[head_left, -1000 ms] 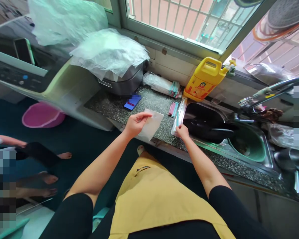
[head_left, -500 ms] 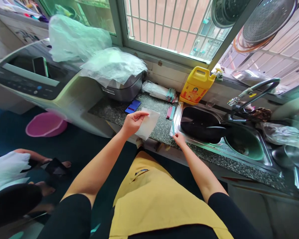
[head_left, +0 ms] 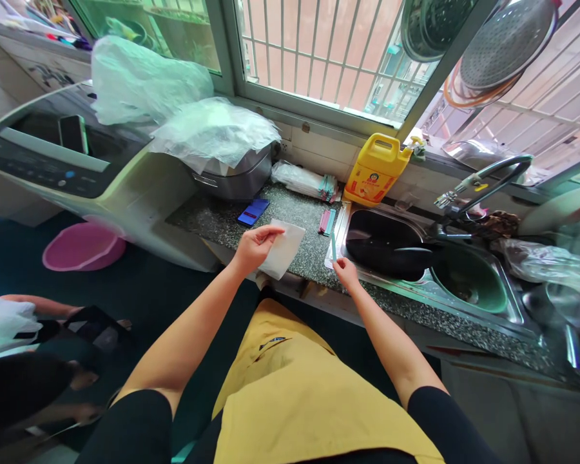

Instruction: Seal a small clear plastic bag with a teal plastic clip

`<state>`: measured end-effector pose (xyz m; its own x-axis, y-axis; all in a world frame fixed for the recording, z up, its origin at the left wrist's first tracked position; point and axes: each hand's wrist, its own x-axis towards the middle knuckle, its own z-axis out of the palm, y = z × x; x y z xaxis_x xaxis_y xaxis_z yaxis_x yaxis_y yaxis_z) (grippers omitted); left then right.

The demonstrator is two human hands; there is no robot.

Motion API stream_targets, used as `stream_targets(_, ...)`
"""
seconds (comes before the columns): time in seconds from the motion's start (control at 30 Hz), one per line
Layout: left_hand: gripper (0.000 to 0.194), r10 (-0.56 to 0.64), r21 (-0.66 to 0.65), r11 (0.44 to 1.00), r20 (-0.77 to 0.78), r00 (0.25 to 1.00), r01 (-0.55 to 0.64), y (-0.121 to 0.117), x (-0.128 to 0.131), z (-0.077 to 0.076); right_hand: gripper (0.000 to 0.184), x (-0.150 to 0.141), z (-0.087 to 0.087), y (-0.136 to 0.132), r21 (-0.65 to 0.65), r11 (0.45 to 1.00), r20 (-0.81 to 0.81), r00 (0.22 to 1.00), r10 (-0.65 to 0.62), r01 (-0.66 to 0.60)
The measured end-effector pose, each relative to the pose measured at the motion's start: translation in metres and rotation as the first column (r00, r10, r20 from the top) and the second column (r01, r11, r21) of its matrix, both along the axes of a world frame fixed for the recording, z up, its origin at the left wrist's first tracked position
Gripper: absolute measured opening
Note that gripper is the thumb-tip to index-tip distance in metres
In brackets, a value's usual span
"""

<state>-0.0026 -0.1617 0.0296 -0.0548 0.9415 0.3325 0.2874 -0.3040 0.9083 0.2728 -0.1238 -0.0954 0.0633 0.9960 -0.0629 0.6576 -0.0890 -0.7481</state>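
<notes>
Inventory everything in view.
sheet: one, white, left grip
strip: one, turquoise, right grip
loose strips: several, pink and turquoise, counter
phone: one, blue, counter
bundle: one, whitish, counter
cooker: one, grey, counter
plastic: some, whitish, over cooker
washing machine: one, pale, left
second phone: one, black, washing machine
sink: one, silver, right
jug: one, yellow, behind sink
pan: one, black, sink
basin: one, green, sink
tub: one, pink, floor
window: one, grey, top
other kitchenware: several, grey, right
co-worker: at least one, white top, left
apron: one, yellow, bottom
forearms: two, bare, foreground

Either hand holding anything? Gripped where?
Left hand: white sheet, pinched near its upper-left corner in view. Right hand: teal strip, pinched at its near end.
</notes>
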Motion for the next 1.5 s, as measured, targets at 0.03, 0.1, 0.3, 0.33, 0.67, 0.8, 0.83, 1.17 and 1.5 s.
stream_targets(0.03,0.025,-0.006,-0.006,1.000,-0.003,1.000,0.006,0.000,0.002,-0.002,0.017,0.001,0.006,-0.001,0.025,1.000,-0.023,1.000,0.010,-0.010)
stream_targets(0.1,0.026,-0.020,-0.023,1.000,-0.006,1.000,0.020,0.001,0.008,-0.004,0.020,0.005,0.020,-0.003,0.076,0.997,-0.066,0.997,0.039,-0.034)
stream_targets(0.3,0.028,-0.061,-0.058,0.997,-0.046,0.997,0.058,0.003,0.024,-0.008,0.024,0.018,0.072,-0.014,0.227,0.966,-0.124,0.980,0.153,-0.122)
stream_targets(0.33,0.028,-0.069,-0.061,0.996,-0.051,0.996,0.066,0.004,0.026,-0.009,0.023,0.019,0.079,-0.016,0.274,0.950,-0.121,0.975,0.187,-0.148)
stream_targets(0.67,0.025,-0.148,-0.083,0.986,-0.055,0.987,0.144,0.009,0.046,-0.002,0.010,0.023,0.116,-0.036,0.540,0.763,0.083,0.924,0.373,-0.356)
stream_targets(0.8,0.026,-0.179,-0.091,0.981,-0.051,0.983,0.174,0.012,0.050,-0.002,0.011,0.026,0.116,-0.040,0.565,0.728,0.170,0.918,0.358,-0.388)
stream_targets(0.83,0.026,-0.185,-0.094,0.979,-0.056,0.981,0.179,0.013,0.051,-0.002,0.011,0.027,0.116,-0.040,0.573,0.718,0.190,0.917,0.352,-0.394)
stream_targets(1.17,0.028,-0.209,-0.131,0.971,-0.057,0.976,0.200,0.011,0.042,-0.010,0.014,0.018,0.107,-0.037,0.574,0.693,0.274,0.900,0.338,-0.435)
stream_targets(1.5,0.041,-0.082,-0.225,0.971,0.007,0.997,0.082,0.015,0.015,-0.023,0.013,-0.019,0.091,-0.020,0.536,0.645,0.403,0.836,0.373,-0.545)
